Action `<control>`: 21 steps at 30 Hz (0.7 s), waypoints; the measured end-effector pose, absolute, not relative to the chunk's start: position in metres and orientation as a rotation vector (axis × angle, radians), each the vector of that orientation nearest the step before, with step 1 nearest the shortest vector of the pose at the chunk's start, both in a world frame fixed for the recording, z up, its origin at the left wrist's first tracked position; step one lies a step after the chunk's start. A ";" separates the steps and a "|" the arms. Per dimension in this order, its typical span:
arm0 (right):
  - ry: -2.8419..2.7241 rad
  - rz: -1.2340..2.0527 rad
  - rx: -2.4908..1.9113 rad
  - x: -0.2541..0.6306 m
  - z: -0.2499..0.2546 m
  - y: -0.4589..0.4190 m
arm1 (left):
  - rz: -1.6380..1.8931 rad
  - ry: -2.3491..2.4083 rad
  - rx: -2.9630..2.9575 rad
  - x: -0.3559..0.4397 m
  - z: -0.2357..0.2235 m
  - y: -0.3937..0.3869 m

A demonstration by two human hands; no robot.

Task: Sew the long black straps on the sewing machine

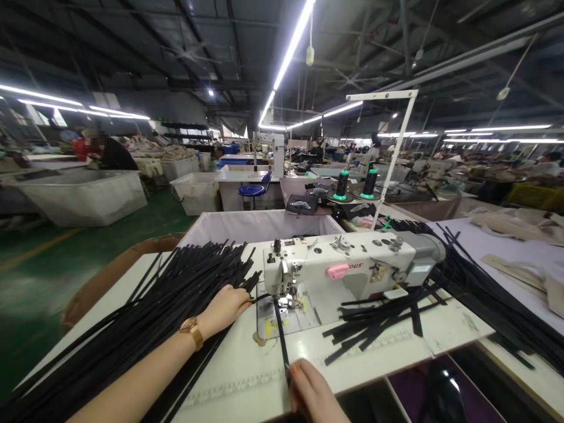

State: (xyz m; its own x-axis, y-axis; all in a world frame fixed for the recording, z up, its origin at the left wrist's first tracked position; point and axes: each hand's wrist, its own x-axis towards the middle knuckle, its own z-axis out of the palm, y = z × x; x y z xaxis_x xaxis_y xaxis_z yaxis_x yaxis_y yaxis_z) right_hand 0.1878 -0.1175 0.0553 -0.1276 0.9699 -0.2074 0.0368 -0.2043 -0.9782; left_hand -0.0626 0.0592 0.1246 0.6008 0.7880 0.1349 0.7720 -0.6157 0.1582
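A white industrial sewing machine stands on a white table, with a pink tag on its arm. My left hand lies at the machine's left, its fingertips pinching a thin black strap that runs toward the presser foot. My right hand is at the table's front edge, holding a long black strap that rises to the foot. A large pile of black straps lies under my left forearm. A looser heap of black straps lies to the machine's right.
Two thread spools stand on a white stand behind the machine. A white lined bin sits behind the table. More black straps and beige pieces lie at the right. A seated co-worker and other sewing stations fill the background.
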 end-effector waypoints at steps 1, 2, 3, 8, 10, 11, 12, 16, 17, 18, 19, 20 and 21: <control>-1.176 1.588 -1.243 0.178 0.065 -0.105 | 0.293 1.362 2.721 -0.063 0.123 0.050; -1.070 1.691 -1.194 0.168 0.073 -0.091 | 0.298 1.392 2.705 -0.064 0.121 0.042; -0.940 1.759 -1.125 0.159 0.079 -0.076 | 0.305 1.421 2.690 -0.064 0.119 0.037; -0.697 1.946 -1.062 0.126 0.083 -0.012 | 0.343 1.506 2.640 -0.063 0.113 0.031; -0.680 1.974 -1.069 0.119 0.079 0.001 | 0.355 1.508 2.633 -0.063 0.113 0.033; -0.674 1.978 -1.071 0.116 0.076 0.006 | 0.359 1.506 2.630 -0.063 0.113 0.034; -0.670 1.975 -1.070 0.114 0.074 0.010 | 0.360 1.503 2.627 -0.063 0.114 0.035; -0.674 1.901 -1.056 0.108 0.071 0.019 | 0.355 1.504 2.615 -0.063 0.116 0.036; -0.677 1.877 -1.059 0.107 0.071 0.021 | 0.355 1.508 2.609 -0.063 0.117 0.035; -0.681 1.853 -1.064 0.107 0.071 0.021 | 0.358 1.508 2.600 -0.063 0.117 0.035; -0.687 1.829 -1.072 0.106 0.072 0.021 | 0.368 1.502 2.591 -0.062 0.117 0.035; -0.695 1.806 -1.078 0.106 0.073 0.019 | 0.388 1.485 2.587 -0.063 0.117 0.034; -0.703 1.782 -1.081 0.106 0.074 0.016 | 0.418 1.459 2.591 -0.063 0.117 0.033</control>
State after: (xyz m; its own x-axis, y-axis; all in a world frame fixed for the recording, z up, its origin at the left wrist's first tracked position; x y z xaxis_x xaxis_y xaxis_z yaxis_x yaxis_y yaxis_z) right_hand 0.1058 0.0163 0.0741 -0.2050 0.9047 -0.3736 -0.4056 -0.4259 -0.8088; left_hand -0.0628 0.0329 0.1173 0.4917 0.8536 0.1717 0.8150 -0.5207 0.2543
